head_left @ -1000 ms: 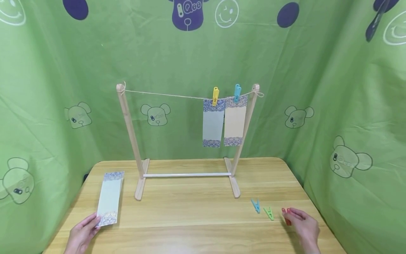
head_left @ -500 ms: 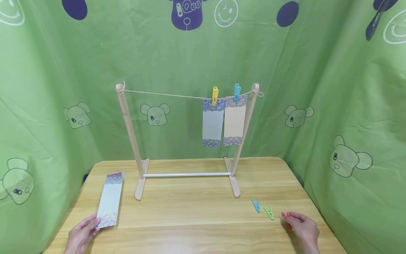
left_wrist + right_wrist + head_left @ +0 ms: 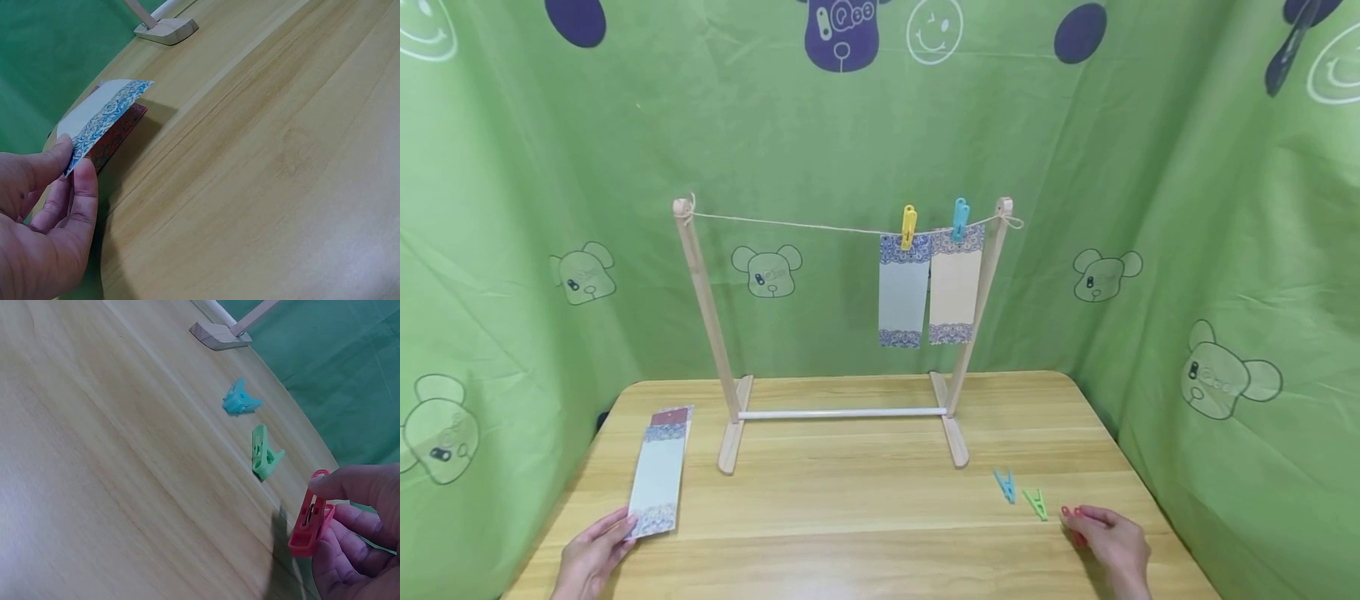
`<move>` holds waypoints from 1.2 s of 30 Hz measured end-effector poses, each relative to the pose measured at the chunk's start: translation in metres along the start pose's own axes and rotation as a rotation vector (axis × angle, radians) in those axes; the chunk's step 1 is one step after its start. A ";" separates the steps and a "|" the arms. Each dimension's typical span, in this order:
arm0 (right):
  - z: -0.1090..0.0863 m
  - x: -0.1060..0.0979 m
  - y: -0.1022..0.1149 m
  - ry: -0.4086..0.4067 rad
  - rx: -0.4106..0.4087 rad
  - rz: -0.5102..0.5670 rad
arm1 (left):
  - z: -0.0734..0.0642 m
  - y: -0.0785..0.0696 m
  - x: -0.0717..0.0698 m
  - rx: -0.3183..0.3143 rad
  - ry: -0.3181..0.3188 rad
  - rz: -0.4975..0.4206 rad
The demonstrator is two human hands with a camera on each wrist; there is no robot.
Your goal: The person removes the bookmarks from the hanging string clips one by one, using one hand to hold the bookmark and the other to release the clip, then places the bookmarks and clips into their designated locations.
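At the table's left, my left hand (image 3: 591,557) pinches the near end of a pale paper card (image 3: 658,479) with blue patterned ends. Under its far end shows a strip of a dark red card (image 3: 670,416). The left wrist view has the pale card (image 3: 94,115) tilted up, with a red patterned card (image 3: 119,134) beneath it. My right hand (image 3: 1116,546) holds a red clothespin (image 3: 306,528) between thumb and fingers at the right side. Close to it lie a green clothespin (image 3: 1037,504) and a blue clothespin (image 3: 1005,486).
A wooden stand (image 3: 706,308) with a string (image 3: 790,222) stands at the back. Toward its right end hang a light blue card (image 3: 902,296) on a yellow clothespin (image 3: 909,227) and a cream card (image 3: 955,287) on a blue clothespin (image 3: 960,219). Green curtains surround the table (image 3: 820,500).
The pale card's far end has come toward me, uncovering the dark red card under it. My right hand has shifted slightly left and nearer with the red clothespin.
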State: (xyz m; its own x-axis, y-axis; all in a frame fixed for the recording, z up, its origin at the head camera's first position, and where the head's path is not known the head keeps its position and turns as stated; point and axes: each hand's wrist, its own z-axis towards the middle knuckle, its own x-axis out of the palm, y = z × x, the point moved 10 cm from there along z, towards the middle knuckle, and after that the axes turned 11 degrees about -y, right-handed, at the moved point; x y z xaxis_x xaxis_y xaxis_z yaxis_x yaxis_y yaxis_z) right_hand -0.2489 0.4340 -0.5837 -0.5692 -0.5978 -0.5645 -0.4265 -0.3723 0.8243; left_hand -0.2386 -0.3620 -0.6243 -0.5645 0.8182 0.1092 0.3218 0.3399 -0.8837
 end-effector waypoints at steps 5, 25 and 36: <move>0.000 0.002 -0.001 0.013 -0.006 0.003 | -0.002 -0.002 0.002 -0.006 0.033 -0.011; 0.001 0.010 -0.009 0.027 0.016 0.005 | -0.004 -0.007 0.005 0.024 0.057 -0.040; 0.002 0.009 -0.008 0.019 0.003 -0.012 | -0.003 -0.009 0.004 0.045 0.038 -0.020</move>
State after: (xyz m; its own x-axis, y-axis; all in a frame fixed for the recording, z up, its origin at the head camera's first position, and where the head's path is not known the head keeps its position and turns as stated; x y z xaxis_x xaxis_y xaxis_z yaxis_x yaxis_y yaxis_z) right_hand -0.2524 0.4328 -0.5956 -0.5504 -0.6070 -0.5733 -0.4353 -0.3773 0.8174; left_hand -0.2411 -0.3607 -0.6141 -0.5406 0.8290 0.1434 0.2756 0.3355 -0.9008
